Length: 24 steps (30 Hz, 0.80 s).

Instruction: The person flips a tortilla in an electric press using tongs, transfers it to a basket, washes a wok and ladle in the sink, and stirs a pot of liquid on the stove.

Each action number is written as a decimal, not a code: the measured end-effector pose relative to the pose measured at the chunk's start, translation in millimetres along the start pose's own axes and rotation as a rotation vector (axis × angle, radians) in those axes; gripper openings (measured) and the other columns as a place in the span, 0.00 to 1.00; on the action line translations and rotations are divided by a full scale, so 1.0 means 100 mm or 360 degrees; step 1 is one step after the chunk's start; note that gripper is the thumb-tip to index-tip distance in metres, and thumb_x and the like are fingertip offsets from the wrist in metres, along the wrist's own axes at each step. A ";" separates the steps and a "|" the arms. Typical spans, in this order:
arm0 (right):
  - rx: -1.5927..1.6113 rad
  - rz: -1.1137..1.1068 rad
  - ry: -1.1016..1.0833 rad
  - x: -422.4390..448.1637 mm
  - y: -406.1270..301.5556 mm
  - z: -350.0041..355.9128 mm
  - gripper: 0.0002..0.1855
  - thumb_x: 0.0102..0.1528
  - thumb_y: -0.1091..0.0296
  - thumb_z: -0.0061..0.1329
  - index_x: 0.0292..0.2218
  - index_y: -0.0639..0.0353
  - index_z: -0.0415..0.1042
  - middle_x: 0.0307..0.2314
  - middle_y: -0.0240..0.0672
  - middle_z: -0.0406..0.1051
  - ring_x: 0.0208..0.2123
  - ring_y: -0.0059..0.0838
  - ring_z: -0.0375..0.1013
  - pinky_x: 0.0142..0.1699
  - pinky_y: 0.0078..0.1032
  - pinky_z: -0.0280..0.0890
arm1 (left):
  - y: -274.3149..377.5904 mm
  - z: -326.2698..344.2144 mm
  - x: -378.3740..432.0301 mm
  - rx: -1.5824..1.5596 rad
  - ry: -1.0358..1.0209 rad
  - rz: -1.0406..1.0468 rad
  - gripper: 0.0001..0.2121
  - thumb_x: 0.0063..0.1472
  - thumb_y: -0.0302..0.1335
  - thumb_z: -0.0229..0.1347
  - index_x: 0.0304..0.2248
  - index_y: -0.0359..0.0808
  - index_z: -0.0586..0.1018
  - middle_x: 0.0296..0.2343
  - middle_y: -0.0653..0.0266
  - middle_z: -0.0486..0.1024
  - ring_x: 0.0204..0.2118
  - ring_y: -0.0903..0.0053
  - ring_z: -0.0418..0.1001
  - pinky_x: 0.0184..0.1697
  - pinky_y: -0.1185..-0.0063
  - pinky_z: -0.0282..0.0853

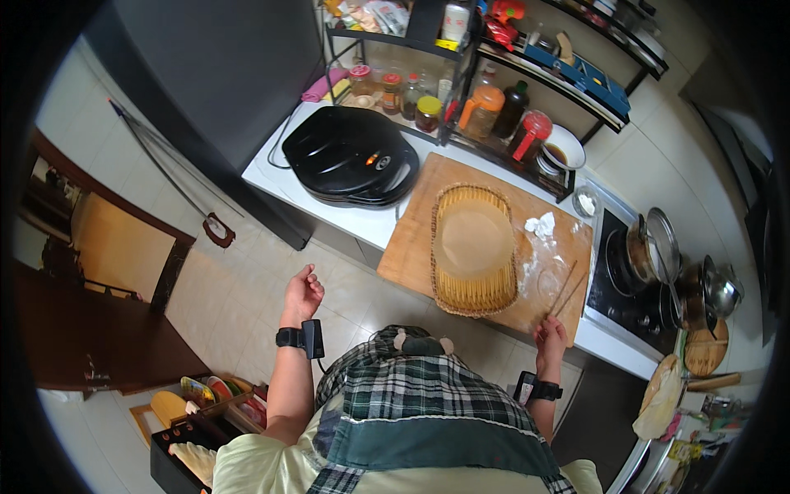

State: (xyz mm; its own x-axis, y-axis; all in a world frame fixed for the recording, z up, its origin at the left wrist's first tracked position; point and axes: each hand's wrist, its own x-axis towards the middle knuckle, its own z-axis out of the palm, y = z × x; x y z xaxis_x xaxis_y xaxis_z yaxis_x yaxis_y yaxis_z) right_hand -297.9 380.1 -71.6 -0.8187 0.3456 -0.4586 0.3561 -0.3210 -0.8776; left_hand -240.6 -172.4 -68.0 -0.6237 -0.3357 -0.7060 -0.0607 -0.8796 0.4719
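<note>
My right hand (551,336) grips a pair of wooden chopsticks (566,290) by their near ends, over the front right of a wooden board (404,253). On that board stands a long woven basket (475,299), left of the chopsticks. A round, flat tan sheet (475,238) lies across the basket; whether it is paper or food I cannot tell. White flour (540,226) is heaped and smeared on the board's right side. My left hand (304,293) hangs over the floor, away from the counter, its fingers curled with nothing visible in them.
A black electric griddle (352,157), lid down and an orange light lit, sits on the white counter left of the board. Behind are racks with jars and bottles (426,114). A cooktop (623,278) with pots (645,247) adjoins the board's right; a fridge (197,80) stands left.
</note>
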 end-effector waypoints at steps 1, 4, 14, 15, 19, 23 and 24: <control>0.0010 0.0020 0.0053 0.00 0.00 -0.05 0.11 0.53 0.73 0.48 0.40 0.56 0.67 0.24 0.28 0.68 0.25 0.20 0.69 0.29 0.17 0.67 | 0.00 -0.02 0.03 0.0029 -0.0019 -0.0029 0.03 0.62 0.27 0.48 0.33 0.39 0.70 0.15 0.75 0.61 0.16 0.87 0.57 0.19 0.88 0.58; -0.0014 -0.0047 0.0160 0.03 0.10 -0.17 0.09 0.53 0.72 0.48 0.38 0.57 0.69 0.25 0.32 0.70 0.24 0.22 0.70 0.28 0.19 0.68 | 0.02 -0.08 0.15 0.0044 -0.0088 -0.0088 0.03 0.62 0.28 0.48 0.30 0.40 0.69 0.14 0.77 0.60 0.15 0.87 0.56 0.19 0.88 0.57; -0.1819 -0.1080 0.0990 0.07 0.21 -0.27 0.17 0.43 0.71 0.54 0.36 0.66 0.70 0.33 0.43 0.69 0.37 0.42 0.68 0.42 0.32 0.64 | 0.12 -0.28 0.32 0.0092 -0.0006 -0.0167 0.05 0.65 0.30 0.46 0.31 0.42 0.70 0.13 0.77 0.62 0.14 0.88 0.57 0.18 0.89 0.59; -0.1847 -0.1080 0.0992 0.06 0.19 -0.25 0.15 0.43 0.71 0.53 0.34 0.66 0.71 0.35 0.45 0.67 0.40 0.43 0.66 0.43 0.34 0.64 | 0.12 -0.25 0.34 0.0117 -0.0025 -0.0184 0.05 0.65 0.30 0.46 0.31 0.42 0.70 0.13 0.77 0.62 0.14 0.88 0.57 0.18 0.89 0.59; -0.1993 -0.1074 0.0872 0.15 0.27 -0.38 0.09 0.46 0.72 0.49 0.31 0.66 0.71 0.36 0.46 0.66 0.41 0.46 0.65 0.44 0.35 0.64 | 0.13 -0.18 0.43 0.0162 -0.0066 -0.0208 0.05 0.65 0.31 0.46 0.32 0.42 0.72 0.13 0.77 0.63 0.15 0.90 0.59 0.20 0.89 0.60; -0.2062 -0.1045 0.0785 0.22 0.29 -0.37 0.06 0.46 0.76 0.45 0.28 0.68 0.72 0.35 0.46 0.67 0.40 0.46 0.67 0.45 0.36 0.64 | 0.17 -0.16 0.53 0.0243 -0.0120 -0.0222 0.06 0.64 0.32 0.47 0.31 0.42 0.72 0.14 0.77 0.63 0.15 0.88 0.59 0.19 0.88 0.59; -0.2053 -0.0960 0.0786 0.20 0.24 -0.31 0.06 0.44 0.77 0.45 0.26 0.69 0.73 0.36 0.48 0.66 0.39 0.48 0.67 0.44 0.36 0.65 | 0.17 -0.14 0.54 0.0272 -0.0111 -0.0218 0.06 0.64 0.33 0.47 0.30 0.43 0.72 0.14 0.77 0.63 0.15 0.88 0.59 0.19 0.88 0.59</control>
State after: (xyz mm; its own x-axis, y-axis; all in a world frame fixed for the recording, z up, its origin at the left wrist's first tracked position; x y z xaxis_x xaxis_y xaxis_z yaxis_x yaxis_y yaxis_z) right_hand -291.6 407.0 -106.5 -0.8464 0.4773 0.2363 0.3868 0.8559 -0.3433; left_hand -264.2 -209.8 -105.6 -0.6523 -0.1878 -0.7343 -0.2760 -0.8435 0.4608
